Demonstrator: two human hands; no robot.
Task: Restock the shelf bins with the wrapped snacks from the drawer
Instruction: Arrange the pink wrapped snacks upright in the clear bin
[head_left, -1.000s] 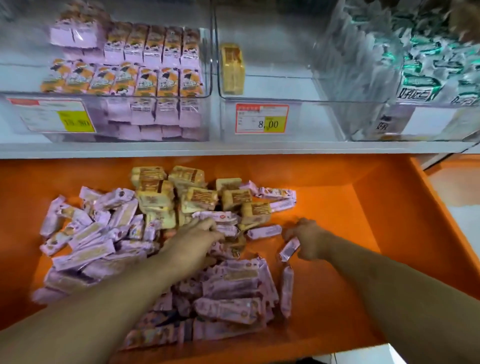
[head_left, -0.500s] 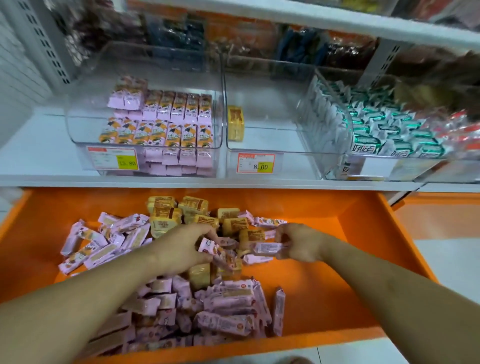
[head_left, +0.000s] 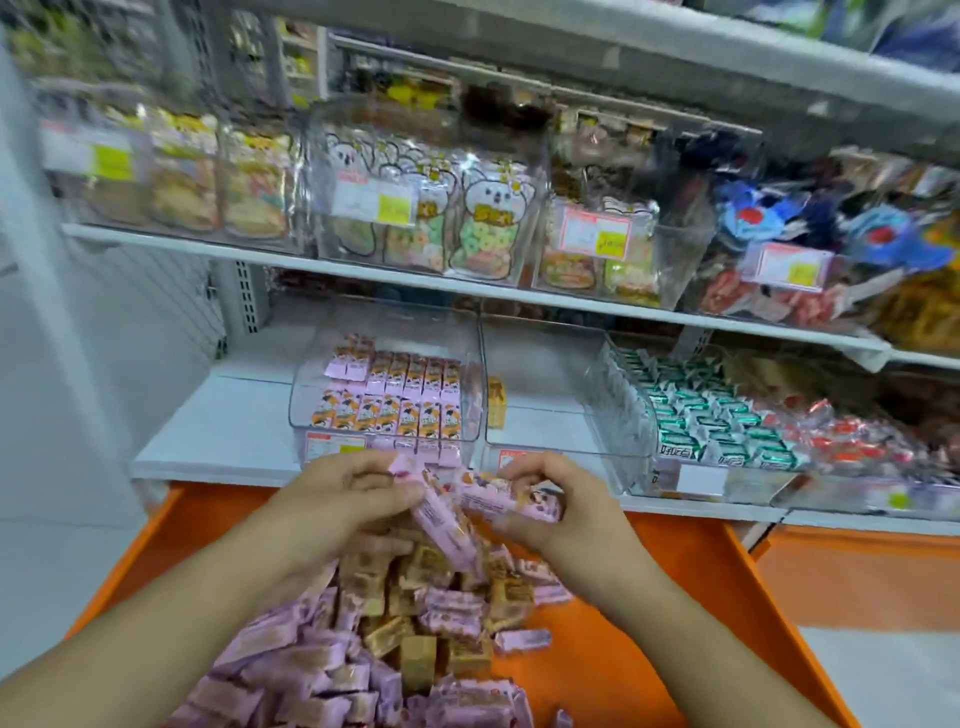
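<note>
A: Grip status first. The left hand (head_left: 343, 493) has its fingers curled round pink wrapped snacks (head_left: 447, 525), one long bar hanging down at five o'clock from the knuckles. The right hand (head_left: 540, 499) pinches another pink bar between thumb and fingertips. Both hands meet just above the orange drawer (head_left: 691, 582), directly below the front lip of the shelf

B: Risk assessment?

A: In my judgement the hanging bar is held by one end only; a quick lift to the bin could shake it loose back into the drawer. The two hands touch, so passing bars between them could drop one. The wrappers look slick

B: And the destination?

A: The left bin (head_left: 384, 395), at twelve o'clock from the hands, already holds pink snacks stood in rows. The middle bin (head_left: 540, 395), at one o'clock, sits just beside it; a misjudged reach could put pink stock there

B: Counts?

A: Two hands. At least three pink bars in them; blur prevents an exact figure. One yellow snack (head_left: 496, 402) in the middle bin. Two rows visible in the left bin, roughly six per row. The drawer heap at six o'clock mixes pink and tan snacks, too many and too overlapped to count
</note>
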